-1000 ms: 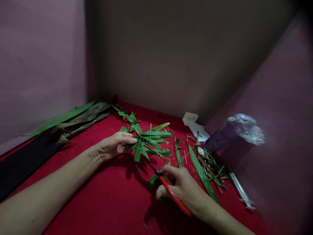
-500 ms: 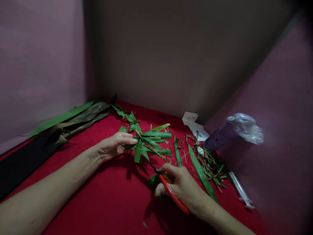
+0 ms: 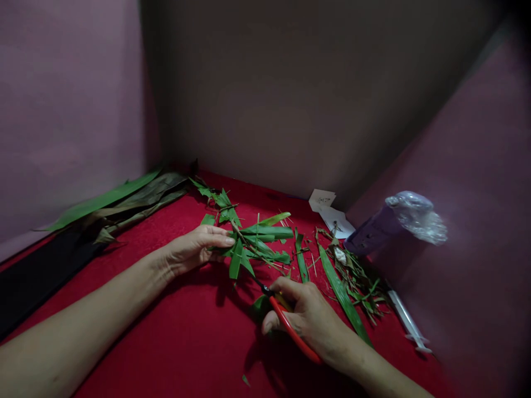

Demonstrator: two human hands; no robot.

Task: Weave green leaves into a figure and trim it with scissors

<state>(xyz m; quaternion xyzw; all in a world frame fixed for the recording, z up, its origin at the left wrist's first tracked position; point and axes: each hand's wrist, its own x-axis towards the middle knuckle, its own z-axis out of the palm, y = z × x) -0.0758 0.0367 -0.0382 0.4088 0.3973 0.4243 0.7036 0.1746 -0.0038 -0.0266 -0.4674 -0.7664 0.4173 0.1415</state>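
My left hand (image 3: 194,250) pinches a cluster of cut green leaves (image 3: 255,240) on a red cloth (image 3: 186,331), fingers closed on the leaf bundle's near end. My right hand (image 3: 305,318) grips red-handled scissors (image 3: 290,326), whose dark blades point up-left toward the leaf bundle. The blade tips sit just below the leaves. A small green leaf scrap (image 3: 260,304) lies under the scissors by my right thumb.
Long green and dried leaves (image 3: 120,202) lie at the back left beside a black strip (image 3: 37,276). Leaf trimmings (image 3: 352,282), white paper slips (image 3: 332,213), a purple bottle with a plastic-wrapped top (image 3: 394,224) and a white syringe-like tool (image 3: 409,323) lie right. Walls enclose three sides.
My left hand has shifted the leaf bundle slightly right and lifted it a little. The right hand with the scissors has edged a bit up-left toward it.
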